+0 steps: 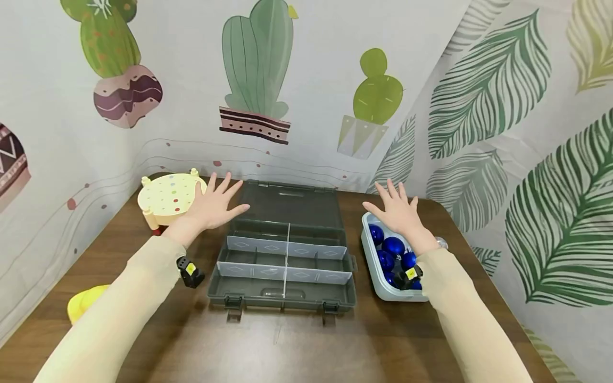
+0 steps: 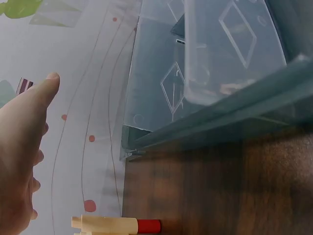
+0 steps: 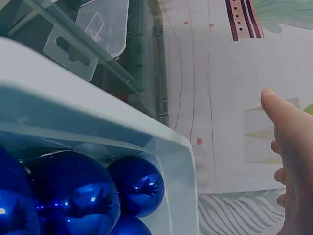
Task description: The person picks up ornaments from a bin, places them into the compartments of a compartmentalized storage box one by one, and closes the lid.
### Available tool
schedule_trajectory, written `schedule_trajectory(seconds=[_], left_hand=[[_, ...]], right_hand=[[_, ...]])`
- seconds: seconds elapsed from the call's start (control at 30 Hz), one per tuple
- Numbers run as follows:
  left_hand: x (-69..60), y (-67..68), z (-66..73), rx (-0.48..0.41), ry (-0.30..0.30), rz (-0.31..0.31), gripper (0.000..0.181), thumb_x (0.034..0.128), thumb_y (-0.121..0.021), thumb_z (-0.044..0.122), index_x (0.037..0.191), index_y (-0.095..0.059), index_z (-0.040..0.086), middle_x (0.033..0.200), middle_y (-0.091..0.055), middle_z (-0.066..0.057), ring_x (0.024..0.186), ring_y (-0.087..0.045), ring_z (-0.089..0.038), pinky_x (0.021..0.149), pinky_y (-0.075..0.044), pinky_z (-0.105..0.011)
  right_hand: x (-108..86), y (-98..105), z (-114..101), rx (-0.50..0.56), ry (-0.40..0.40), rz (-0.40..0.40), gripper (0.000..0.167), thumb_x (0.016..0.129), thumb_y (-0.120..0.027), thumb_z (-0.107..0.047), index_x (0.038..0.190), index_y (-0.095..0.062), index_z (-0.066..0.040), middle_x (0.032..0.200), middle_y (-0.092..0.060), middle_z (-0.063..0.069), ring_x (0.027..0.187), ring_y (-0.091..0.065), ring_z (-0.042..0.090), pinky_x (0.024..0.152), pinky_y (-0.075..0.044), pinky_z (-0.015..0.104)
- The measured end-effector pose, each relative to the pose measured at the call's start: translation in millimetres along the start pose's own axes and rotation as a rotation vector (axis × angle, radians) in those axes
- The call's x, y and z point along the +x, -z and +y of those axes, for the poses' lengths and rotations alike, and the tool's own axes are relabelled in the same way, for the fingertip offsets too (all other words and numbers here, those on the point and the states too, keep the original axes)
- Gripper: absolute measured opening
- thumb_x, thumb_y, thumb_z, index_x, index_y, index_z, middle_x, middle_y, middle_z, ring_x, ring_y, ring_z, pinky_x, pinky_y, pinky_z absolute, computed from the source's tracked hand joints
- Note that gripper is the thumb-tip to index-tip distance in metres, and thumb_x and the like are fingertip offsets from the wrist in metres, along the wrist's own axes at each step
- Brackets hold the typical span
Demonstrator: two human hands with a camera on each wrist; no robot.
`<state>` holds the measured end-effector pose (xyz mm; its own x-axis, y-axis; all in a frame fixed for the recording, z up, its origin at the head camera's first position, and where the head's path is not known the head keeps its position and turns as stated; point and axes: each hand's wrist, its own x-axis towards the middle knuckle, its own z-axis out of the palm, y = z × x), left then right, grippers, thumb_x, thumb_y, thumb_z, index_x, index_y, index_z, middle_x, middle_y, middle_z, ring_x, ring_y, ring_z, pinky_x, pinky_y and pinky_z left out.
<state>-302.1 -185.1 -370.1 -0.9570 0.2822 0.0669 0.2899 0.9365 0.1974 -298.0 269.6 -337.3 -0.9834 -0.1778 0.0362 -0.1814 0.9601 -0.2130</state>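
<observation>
My left hand (image 1: pixel 213 206) hovers with spread fingers between a small cream pegged stool-like toy (image 1: pixel 167 194) and a dark grey plastic organizer box (image 1: pixel 282 298). The box's lid (image 1: pixel 292 205) is folded back, and pale dividers (image 1: pixel 258 270) part its inside. Over the far end of a light blue plastic tub (image 1: pixel 375 279), my right hand (image 1: pixel 398 211) also has its fingers spread and holds nothing. Several shiny blue balls (image 1: pixel 394 246) lie in the tub; the right wrist view shows these blue balls (image 3: pixel 76 196) close up beneath the wrist.
A yellow object (image 1: pixel 85 302) is partly hidden behind the left sleeve. Something silvery (image 1: pixel 441 242) shows beside the right wrist. The brown wooden table (image 1: pixel 282 351) ends at a wall hung with cactus and leaf-print cloth (image 1: pixel 316 64).
</observation>
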Motion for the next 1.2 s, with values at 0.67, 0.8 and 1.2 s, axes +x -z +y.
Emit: schedule_trajectory(seconds=[0.67, 0.8, 1.2], left_hand=[[-1.8, -5.1, -6.1, -0.576, 0.042, -0.154, 0.074, 0.1019, -0.021, 0.060, 0.158, -0.016, 0.011, 0.163, -0.016, -0.015, 0.149, -0.014, -0.039, 0.121, -0.015, -0.059], [-3.1, -12.8, -6.2, -0.707, 0.101, -0.141, 0.072, 0.1038, -0.029, 0.053, 0.156, -0.018, 0.005, 0.162, -0.019, -0.019, 0.149, -0.015, -0.038, 0.121, -0.017, -0.056], [-13.5, -44.6, -9.7, -1.036, 0.273, -0.119, 0.066, 0.1031, -0.047, 0.033, 0.153, -0.022, -0.003, 0.158, -0.024, -0.026, 0.144, -0.026, -0.040, 0.120, -0.026, -0.050]], right_hand=[[-3.9, 2.2, 27.6, 0.180, 0.122, -0.003, 0.060, 0.094, -0.063, -0.025, 0.141, -0.043, 0.007, 0.141, -0.048, 0.030, 0.129, -0.044, 0.047, 0.107, -0.038, 0.060], [-4.3, -0.4, 32.5, 0.182, 0.135, -0.030, 0.046, 0.092, -0.065, -0.020, 0.127, -0.055, 0.007, 0.126, -0.060, 0.028, 0.118, -0.055, 0.044, 0.100, -0.046, 0.057], [-3.2, -6.9, 39.7, 0.190, 0.166, -0.176, 0.048, 0.086, -0.071, -0.024, 0.120, -0.060, 0.010, 0.116, -0.065, 0.028, 0.108, -0.062, 0.043, 0.095, -0.052, 0.053]])
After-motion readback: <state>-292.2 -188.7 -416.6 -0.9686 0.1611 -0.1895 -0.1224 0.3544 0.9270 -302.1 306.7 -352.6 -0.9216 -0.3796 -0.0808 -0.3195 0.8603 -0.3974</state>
